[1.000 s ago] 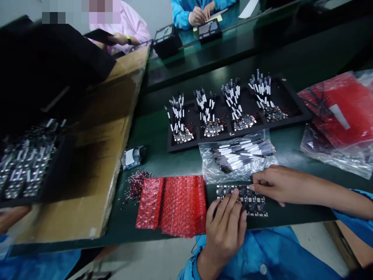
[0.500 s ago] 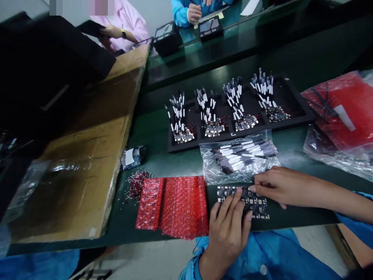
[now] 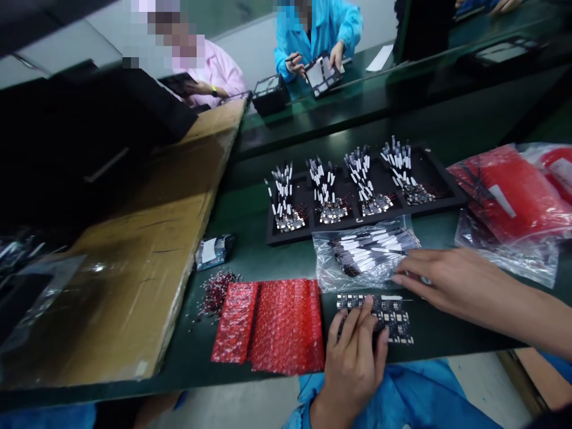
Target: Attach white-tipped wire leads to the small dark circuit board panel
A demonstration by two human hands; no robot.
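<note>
Left hand (image 3: 355, 351) is down flat on the circuit board panel (image 3: 393, 317), fingers spread and pressing its left half, palm hanging off the near edge of the green surface (image 3: 250, 262). The hand lies open, gripping nothing, just pinning the panel. That panel sits right at the front edge of the surface, straight ahead of the blue smock, dark with rows of tiny pale pads.

Right hand (image 3: 440, 277) comes in from the right, fingers stretched out loosely and pointing left. Its fingertips rest at the lower right corner of the clear plastic bag (image 3: 357, 262) of black-and-white strips, just beyond the panel's far edge. Whether a strip is pinched between the fingers I cannot tell; the hand looks open. So the panel lies under the left hand and just nearer than the right one.

Left of the panel, touching close, a sheet of red bubble wrap (image 3: 272, 325) lies flat, and beside that a scatter of small dark red parts (image 3: 217, 289). Behind the bag, a black tray (image 3: 438, 179) holds four clusters of upright white-tipped strips. Red bags (image 3: 504, 196) sit off to the right, a big cardboard sheet (image 3: 147, 262) off to the left. Across the far bench, a person in pink (image 3: 214, 71) and a person in blue (image 3: 322, 30) handle their own trays.
</note>
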